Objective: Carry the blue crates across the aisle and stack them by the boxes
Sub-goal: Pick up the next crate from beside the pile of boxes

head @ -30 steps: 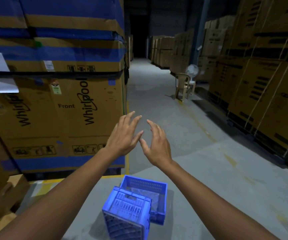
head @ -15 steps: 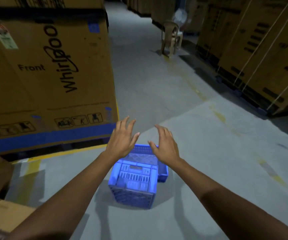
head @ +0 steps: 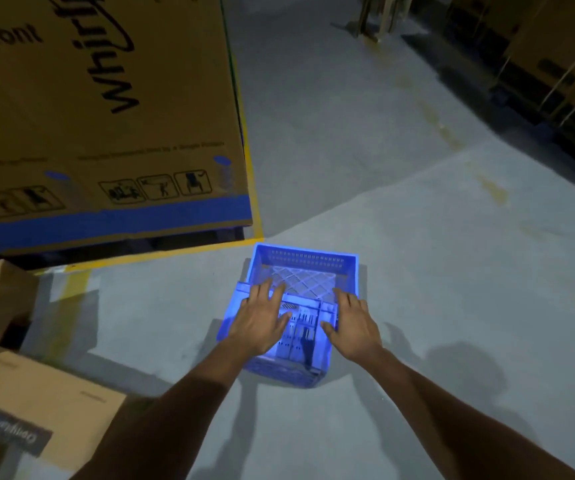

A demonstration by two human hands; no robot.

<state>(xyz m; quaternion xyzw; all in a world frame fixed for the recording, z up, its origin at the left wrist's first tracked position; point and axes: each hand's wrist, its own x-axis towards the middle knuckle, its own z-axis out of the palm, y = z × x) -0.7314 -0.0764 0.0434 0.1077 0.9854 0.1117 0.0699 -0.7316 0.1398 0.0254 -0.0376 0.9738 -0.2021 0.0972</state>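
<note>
Two blue plastic crates sit on the grey floor. The nearer crate (head: 296,341) lies turned over, its slotted base facing up. Behind it, touching it, stands an upright crate (head: 308,263) with a lattice bottom. My left hand (head: 261,322) rests flat on the left part of the nearer crate's top, fingers spread. My right hand (head: 353,323) lies on its right top edge, thumb on the base and fingers reaching toward the far rim. Neither hand has closed around the crate.
A large Whirlpool carton (head: 106,116) stands on a pallet at the left, edged by a yellow floor line (head: 161,254). Smaller cardboard boxes (head: 36,403) lie at the lower left. Strapped cartons (head: 556,64) line the right side of the aisle.
My head has tipped down and I have come closer. Both hands dropped from the air onto the top of the nearer crate.
</note>
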